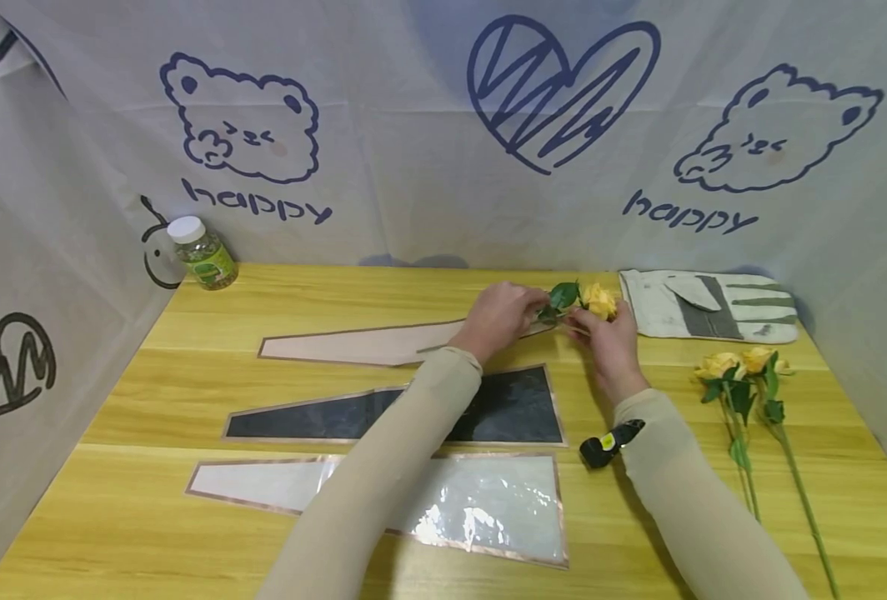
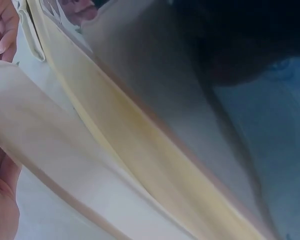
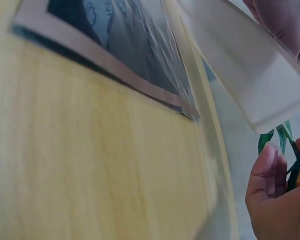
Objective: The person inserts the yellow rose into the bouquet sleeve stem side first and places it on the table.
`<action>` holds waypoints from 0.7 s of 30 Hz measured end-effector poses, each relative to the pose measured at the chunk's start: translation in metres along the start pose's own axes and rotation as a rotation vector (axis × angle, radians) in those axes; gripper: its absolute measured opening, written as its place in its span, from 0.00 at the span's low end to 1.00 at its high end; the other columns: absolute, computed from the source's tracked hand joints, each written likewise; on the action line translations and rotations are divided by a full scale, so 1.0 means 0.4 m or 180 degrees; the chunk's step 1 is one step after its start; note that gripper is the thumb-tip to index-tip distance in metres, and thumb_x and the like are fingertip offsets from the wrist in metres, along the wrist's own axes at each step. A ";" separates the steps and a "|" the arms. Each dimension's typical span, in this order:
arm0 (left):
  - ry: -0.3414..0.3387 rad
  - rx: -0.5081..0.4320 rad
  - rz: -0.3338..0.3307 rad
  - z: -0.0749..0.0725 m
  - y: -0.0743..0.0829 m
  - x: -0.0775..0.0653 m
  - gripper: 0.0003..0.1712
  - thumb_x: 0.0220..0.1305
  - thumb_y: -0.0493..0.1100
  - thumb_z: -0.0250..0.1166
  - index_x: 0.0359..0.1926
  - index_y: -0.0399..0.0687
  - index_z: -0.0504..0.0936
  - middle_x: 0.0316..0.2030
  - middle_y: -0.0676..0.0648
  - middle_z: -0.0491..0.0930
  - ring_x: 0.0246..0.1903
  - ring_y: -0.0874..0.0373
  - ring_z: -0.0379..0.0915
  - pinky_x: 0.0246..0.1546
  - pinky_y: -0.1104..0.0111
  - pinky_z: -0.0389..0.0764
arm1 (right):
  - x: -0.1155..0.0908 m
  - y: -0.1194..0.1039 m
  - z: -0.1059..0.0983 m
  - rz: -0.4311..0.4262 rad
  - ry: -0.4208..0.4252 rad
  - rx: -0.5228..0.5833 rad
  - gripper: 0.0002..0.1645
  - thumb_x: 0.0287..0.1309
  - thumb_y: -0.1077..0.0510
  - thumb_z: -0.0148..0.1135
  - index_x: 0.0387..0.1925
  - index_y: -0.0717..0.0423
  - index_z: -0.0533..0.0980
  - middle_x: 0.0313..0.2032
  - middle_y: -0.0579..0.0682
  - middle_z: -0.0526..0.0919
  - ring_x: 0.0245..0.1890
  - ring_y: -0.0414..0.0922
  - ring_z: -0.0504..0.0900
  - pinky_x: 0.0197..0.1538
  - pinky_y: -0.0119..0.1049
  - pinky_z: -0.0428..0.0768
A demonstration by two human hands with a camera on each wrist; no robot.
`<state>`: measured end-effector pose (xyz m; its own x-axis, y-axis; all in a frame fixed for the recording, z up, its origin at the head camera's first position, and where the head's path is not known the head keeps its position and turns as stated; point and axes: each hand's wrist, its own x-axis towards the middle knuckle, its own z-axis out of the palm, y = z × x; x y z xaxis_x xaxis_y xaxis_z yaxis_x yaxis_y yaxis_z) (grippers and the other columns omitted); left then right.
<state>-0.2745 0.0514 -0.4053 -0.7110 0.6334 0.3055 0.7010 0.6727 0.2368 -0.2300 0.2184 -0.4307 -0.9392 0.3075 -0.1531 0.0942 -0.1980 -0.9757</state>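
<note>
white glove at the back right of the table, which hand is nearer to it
Right. The right hand is close by the left end of the white glove, holding a yellow rose; the left hand is farther left, by the green leaves.

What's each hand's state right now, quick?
Left hand: beside green leaves; can't tell its grip.
Right hand: closed, holding a yellow rose.

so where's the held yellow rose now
In the head view, the yellow rose is right of centre near the far edge of the table, in the right hand, with the left hand on its left and the white glove on its right.
</note>
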 end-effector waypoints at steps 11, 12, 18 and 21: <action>0.0103 -0.0052 0.0026 0.005 0.007 0.000 0.14 0.75 0.40 0.54 0.47 0.52 0.87 0.28 0.52 0.84 0.21 0.63 0.73 0.31 0.70 0.77 | 0.008 0.006 0.004 0.0176 0.0109 0.0208 0.25 0.63 0.70 0.61 0.57 0.60 0.62 0.39 0.53 0.79 0.31 0.40 0.85 0.41 0.32 0.82; 0.0108 -0.0055 0.0029 0.006 0.007 0.000 0.14 0.76 0.40 0.54 0.46 0.52 0.87 0.28 0.52 0.84 0.21 0.63 0.73 0.30 0.69 0.77 | 0.008 0.004 0.004 0.0197 0.0167 0.0280 0.29 0.63 0.71 0.61 0.61 0.61 0.60 0.37 0.53 0.80 0.31 0.40 0.85 0.40 0.32 0.82; 0.0064 -0.0040 -0.0070 0.006 0.010 -0.001 0.14 0.76 0.41 0.54 0.47 0.53 0.87 0.33 0.53 0.85 0.25 0.62 0.77 0.32 0.69 0.78 | 0.006 0.001 0.006 0.0194 0.0181 0.0197 0.30 0.63 0.71 0.60 0.62 0.61 0.59 0.37 0.53 0.80 0.29 0.40 0.85 0.42 0.35 0.82; 0.0058 -0.0042 -0.0123 0.006 0.014 -0.002 0.14 0.75 0.40 0.54 0.50 0.52 0.86 0.35 0.52 0.86 0.26 0.62 0.78 0.32 0.70 0.79 | 0.000 0.004 0.010 0.0155 0.0046 -0.0030 0.21 0.63 0.70 0.61 0.52 0.60 0.62 0.42 0.54 0.75 0.31 0.38 0.83 0.41 0.35 0.82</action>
<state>-0.2702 0.0555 -0.4065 -0.7365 0.5998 0.3126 0.6738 0.6913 0.2611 -0.2312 0.2145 -0.4316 -0.9286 0.3110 -0.2027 0.1429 -0.2045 -0.9684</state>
